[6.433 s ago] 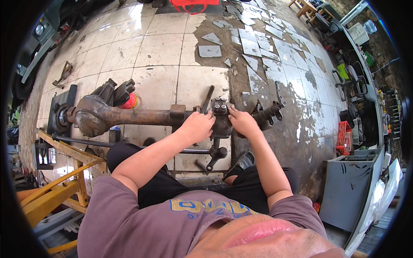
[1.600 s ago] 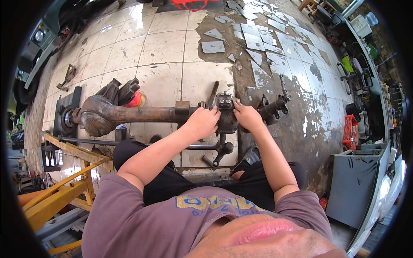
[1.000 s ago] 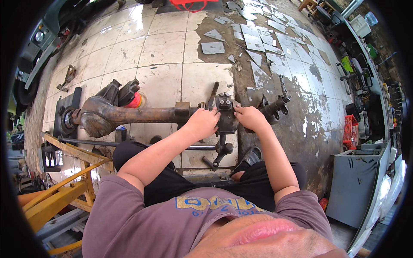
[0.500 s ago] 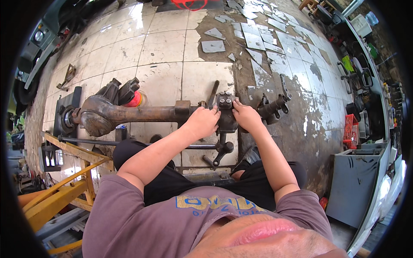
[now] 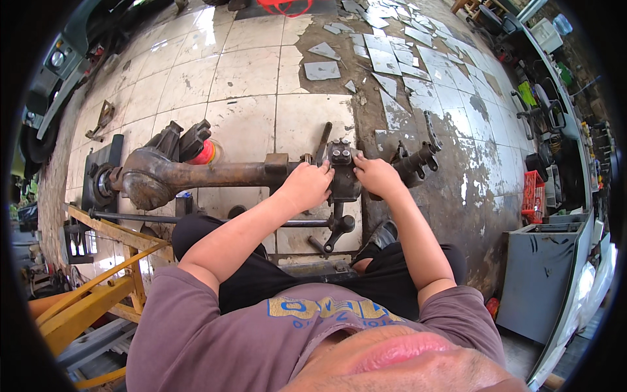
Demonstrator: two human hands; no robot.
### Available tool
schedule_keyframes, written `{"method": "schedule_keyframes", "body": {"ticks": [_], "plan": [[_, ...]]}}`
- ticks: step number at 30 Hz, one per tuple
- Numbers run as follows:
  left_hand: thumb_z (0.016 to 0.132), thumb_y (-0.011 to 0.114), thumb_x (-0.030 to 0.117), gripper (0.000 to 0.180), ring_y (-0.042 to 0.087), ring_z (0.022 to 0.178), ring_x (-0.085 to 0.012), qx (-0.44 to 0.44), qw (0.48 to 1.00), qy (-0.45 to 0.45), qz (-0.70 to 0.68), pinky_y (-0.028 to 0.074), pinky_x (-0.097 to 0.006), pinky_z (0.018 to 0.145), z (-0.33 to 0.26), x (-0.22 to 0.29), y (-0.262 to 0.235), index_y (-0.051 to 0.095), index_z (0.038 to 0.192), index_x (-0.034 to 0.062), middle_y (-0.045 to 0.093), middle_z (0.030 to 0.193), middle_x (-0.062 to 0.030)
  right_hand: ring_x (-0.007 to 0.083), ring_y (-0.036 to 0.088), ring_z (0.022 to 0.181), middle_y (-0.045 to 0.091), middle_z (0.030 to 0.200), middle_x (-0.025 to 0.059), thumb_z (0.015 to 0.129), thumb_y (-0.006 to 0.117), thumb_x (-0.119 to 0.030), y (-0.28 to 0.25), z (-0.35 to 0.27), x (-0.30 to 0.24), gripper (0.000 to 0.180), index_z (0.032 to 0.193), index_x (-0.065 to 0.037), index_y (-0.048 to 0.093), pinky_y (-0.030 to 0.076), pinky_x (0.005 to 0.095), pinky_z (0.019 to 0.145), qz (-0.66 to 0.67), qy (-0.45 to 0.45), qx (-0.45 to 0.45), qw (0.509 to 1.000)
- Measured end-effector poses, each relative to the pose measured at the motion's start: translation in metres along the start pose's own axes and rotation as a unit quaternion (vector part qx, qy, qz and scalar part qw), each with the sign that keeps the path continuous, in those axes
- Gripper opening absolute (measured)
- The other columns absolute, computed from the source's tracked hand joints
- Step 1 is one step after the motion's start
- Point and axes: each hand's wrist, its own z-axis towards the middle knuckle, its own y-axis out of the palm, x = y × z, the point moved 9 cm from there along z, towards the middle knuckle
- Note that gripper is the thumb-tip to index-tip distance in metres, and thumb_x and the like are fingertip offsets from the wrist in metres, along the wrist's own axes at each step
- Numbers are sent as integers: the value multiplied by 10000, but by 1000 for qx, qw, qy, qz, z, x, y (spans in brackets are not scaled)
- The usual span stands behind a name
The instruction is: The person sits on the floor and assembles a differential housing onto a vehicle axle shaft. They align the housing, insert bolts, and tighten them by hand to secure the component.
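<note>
A rusty, dark vehicle axle housing (image 5: 222,174) lies across the floor in front of me, with a round differential bulge (image 5: 149,176) at its left. At its right end sits a black steering knuckle (image 5: 345,191), with a bolted block (image 5: 341,152) on top. My left hand (image 5: 308,185) grips the knuckle's left side, its fingertips curled beside an upright metal lever (image 5: 324,140). On the other side my right hand (image 5: 377,175) presses its closed fingers to the knuckle's upper right edge. The undersides of both hands are hidden.
A long steel rod (image 5: 287,223) runs between the axle and my legs. Right of the knuckle lies a dark cylindrical part (image 5: 415,164). A yellow frame (image 5: 98,294) stands at lower left, a grey metal cabinet (image 5: 539,281) at right. Broken tiles (image 5: 385,55) litter the far floor.
My right hand has shifted very slightly to the right along the knuckle's edge. The left hand and the axle look the same.
</note>
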Motion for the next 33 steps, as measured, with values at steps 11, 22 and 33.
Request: {"method": "schedule_keyframes", "body": {"ticks": [11, 22, 33], "plan": [[942, 759, 324, 573, 746, 1127, -281, 3, 1000, 8, 2, 543, -424, 1014, 3, 6, -5, 684, 1408, -1, 683, 1457, -223, 361, 716, 1218, 639, 1537, 90, 1041, 581, -317, 11, 6, 22, 458, 1453, -151, 691, 568, 497, 1061, 51, -15, 80, 995], [945, 750, 321, 568, 749, 1120, -281, 13, 1000, 2, 4, 546, -432, 1006, 0, 1, -2, 684, 1409, 0, 677, 1466, -226, 379, 729, 1175, 685, 1472, 104, 1046, 568, -321, 1, 3, 5, 437, 1419, -140, 709, 585, 515, 1023, 2, -8, -17, 1000], [947, 751, 334, 577, 748, 1134, -278, 4, 1000, 2, 2, 543, -425, 1011, 0, 2, -3, 683, 1412, -1, 675, 1472, -225, 419, 736, 1094, 745, 1299, 172, 1035, 603, -313, 3, 3, 3, 426, 1396, -119, 718, 581, 530, 987, -4, -1, 44, 999]]}}
